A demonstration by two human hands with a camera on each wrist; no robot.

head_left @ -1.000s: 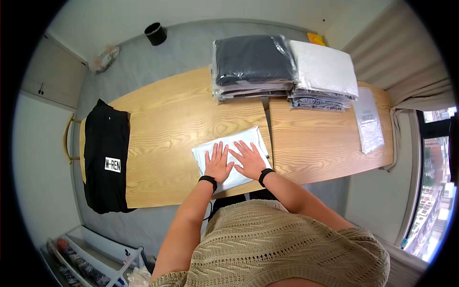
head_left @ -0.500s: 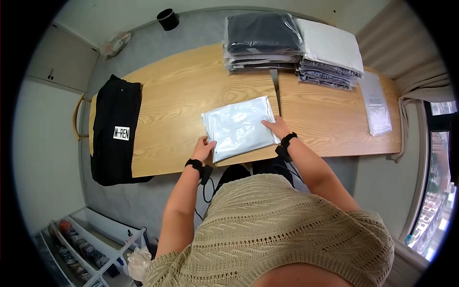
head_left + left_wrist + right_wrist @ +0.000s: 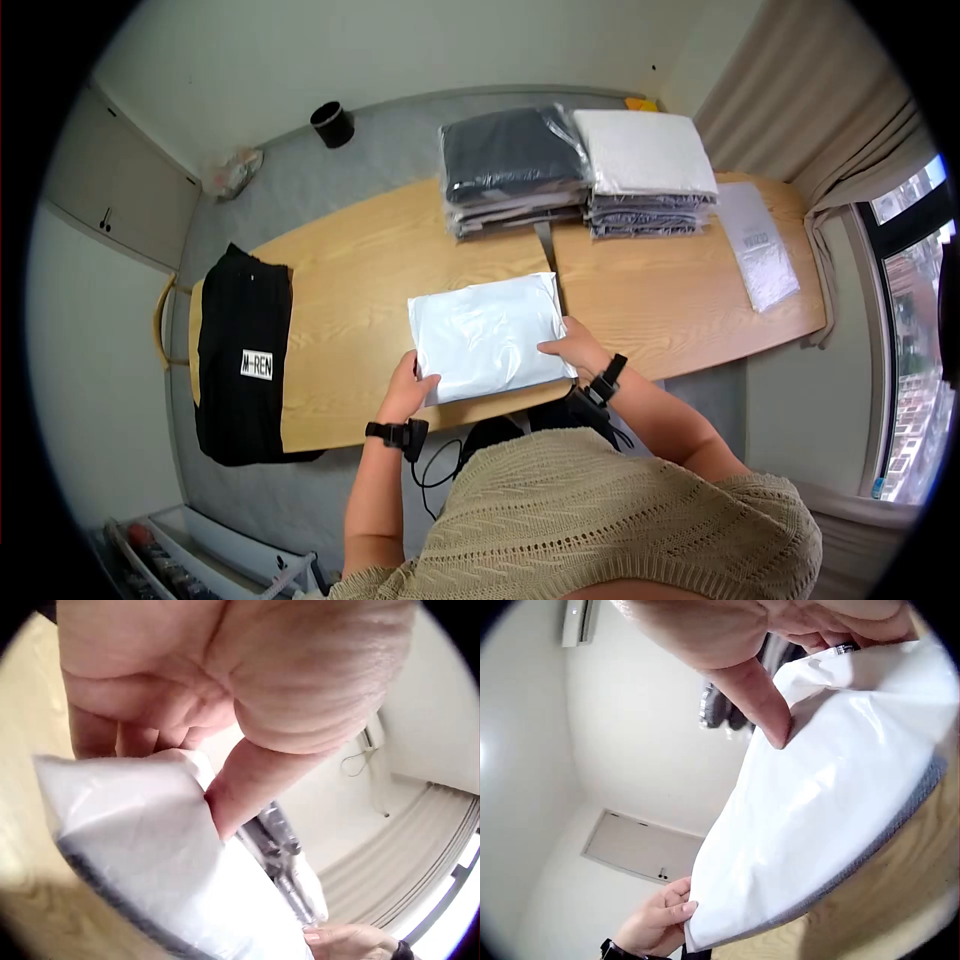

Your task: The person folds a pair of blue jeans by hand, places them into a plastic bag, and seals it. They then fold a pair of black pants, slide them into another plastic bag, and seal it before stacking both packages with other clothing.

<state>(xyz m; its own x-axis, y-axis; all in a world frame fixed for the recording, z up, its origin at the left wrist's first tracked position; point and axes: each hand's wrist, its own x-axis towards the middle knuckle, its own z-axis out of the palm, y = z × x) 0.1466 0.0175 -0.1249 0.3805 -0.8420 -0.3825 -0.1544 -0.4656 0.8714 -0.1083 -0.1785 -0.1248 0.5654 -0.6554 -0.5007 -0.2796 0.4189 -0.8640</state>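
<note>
The white package (image 3: 490, 335) is over the near side of the table (image 3: 345, 330), apparently raised. Pressed under flat palms a second ago, it is now pinched at opposite sides by left hand (image 3: 405, 388) and right hand (image 3: 582, 348), suggesting flattening is finished.

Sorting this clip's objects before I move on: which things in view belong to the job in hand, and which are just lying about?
In the job:
White plastic packet, gripped by left hand and right hand
Wooden table, the work surface

Seemingly lying about:
Black M-REN garment
Dark-topped bagged stack and white-topped bagged stack, possibly related
Flat plastic packet
Black wastebasket
Plastic bag on floor
</note>
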